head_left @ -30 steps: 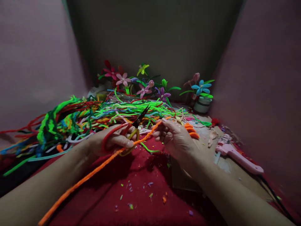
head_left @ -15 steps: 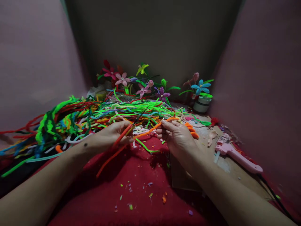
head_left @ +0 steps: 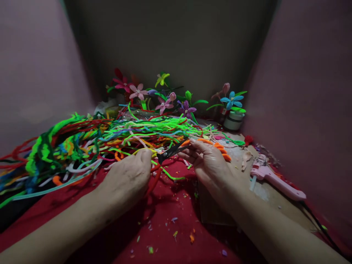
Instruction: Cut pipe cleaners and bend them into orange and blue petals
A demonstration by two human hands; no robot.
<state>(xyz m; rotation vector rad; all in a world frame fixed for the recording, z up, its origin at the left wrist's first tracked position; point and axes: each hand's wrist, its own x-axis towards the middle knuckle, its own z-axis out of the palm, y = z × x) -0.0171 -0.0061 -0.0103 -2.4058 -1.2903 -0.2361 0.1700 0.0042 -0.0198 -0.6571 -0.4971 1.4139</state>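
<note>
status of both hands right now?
Left hand: closed on scissors, blades pointing toward the right hand.
Right hand: fingers pinching the orange pipe cleaner.

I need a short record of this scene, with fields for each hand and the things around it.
left hand: grips scissors, dark blades pointing up and to the right
right hand: pinches orange pipe cleaner near the blades
behind: pile of coloured pipe cleaners, pipe-cleaner flowers
right side: pink glue gun
surface: red cloth
</note>
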